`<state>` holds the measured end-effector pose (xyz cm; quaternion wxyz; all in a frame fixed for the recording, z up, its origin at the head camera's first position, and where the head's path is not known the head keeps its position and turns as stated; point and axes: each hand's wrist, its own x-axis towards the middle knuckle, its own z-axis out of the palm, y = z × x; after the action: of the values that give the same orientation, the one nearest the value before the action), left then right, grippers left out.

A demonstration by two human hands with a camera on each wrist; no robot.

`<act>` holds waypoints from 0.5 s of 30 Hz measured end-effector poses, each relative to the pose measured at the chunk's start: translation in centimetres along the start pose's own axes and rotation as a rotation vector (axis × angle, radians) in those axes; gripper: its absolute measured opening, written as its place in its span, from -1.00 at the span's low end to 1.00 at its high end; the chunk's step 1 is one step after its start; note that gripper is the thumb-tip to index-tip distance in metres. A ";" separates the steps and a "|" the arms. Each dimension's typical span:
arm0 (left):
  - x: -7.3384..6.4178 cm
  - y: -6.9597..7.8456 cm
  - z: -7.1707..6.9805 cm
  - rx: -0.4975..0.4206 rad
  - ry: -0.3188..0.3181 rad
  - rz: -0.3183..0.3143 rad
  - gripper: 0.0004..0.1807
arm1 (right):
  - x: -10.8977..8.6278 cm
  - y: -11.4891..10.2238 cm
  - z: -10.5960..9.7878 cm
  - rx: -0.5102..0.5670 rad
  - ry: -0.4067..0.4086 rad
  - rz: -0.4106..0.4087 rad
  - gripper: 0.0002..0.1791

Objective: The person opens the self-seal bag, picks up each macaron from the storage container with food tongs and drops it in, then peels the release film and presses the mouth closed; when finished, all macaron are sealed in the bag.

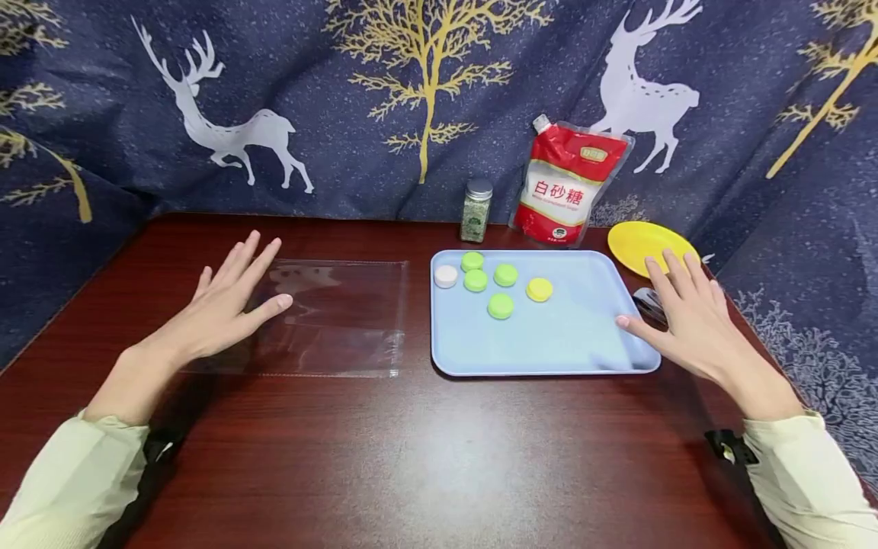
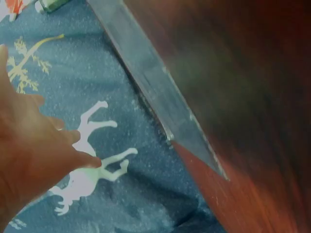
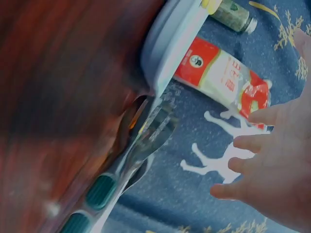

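My left hand (image 1: 222,305) hovers with fingers spread over a clear plastic sheet (image 1: 343,305) lying flat on the table. In the left wrist view the hand (image 2: 39,150) shows at the left edge, holding nothing. My right hand (image 1: 693,324), also spread and holding nothing, is beside the right end of a light blue tray (image 1: 549,343). Close to it are a yellow plate (image 1: 634,244) and a metal utensil with a slotted head (image 3: 158,128) and green grips, partly hidden by the hand in the head view. Several small green discs (image 1: 500,306), a white disc (image 1: 446,276) and a yellow disc (image 1: 539,289) lie in the tray.
Behind the tray stand a spice jar (image 1: 476,211) with a grey lid and a red-and-white sugar pouch (image 1: 565,183) with a spout. A dark blue cloth (image 1: 357,168) with deer and trees hangs along the back of the brown table (image 1: 384,457).
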<state>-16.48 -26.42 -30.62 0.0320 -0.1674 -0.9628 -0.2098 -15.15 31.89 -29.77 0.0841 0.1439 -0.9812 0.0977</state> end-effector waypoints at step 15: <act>0.2 -0.5 0.1 -0.183 -0.335 -0.143 -0.14 | -1.2 3.8 -1.1 0.291 -0.099 -0.004 -0.13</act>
<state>-16.88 -26.75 -30.86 -0.1588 -0.1331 -0.9411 -0.2673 -15.00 36.07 -29.55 0.0143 0.1614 -0.9592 0.2315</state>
